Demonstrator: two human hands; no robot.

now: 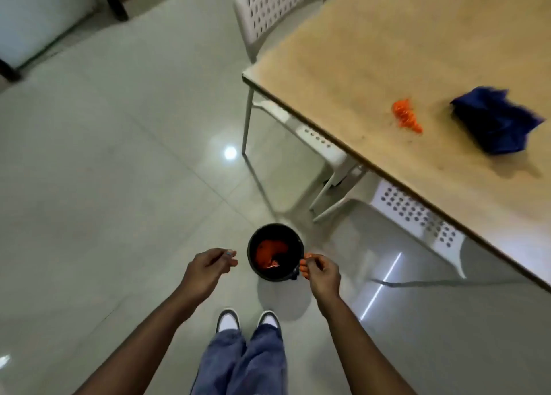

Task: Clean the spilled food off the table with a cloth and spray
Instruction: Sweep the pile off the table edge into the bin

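Pale glossy floor tiles (104, 186) fill the left and centre of the frame and carry bright light reflections. At the upper right stands a light wood-grain table (387, 52) with white perforated chairs (277, 7) set at its far end and tucked beneath its near edge. On the tabletop, at the right of the frame, lies a small orange heap of spilled food (407, 117); just to its right, apart from it, lies a crumpled dark blue cloth (495, 120). Low in the centre of the frame, a black bin (275, 253) stands on the floor and holds orange matter. To the left of the bin is the left hand (208, 268), its fingers loosely curled with nothing visibly held. At the bin's right rim is the right hand (320, 272), fingers drawn together with orange residue on the fingertips (304, 268); whether they pinch anything cannot be told. At the bottom centre appear blue trousers (238, 365) and dark-and-white shoes (228, 320).
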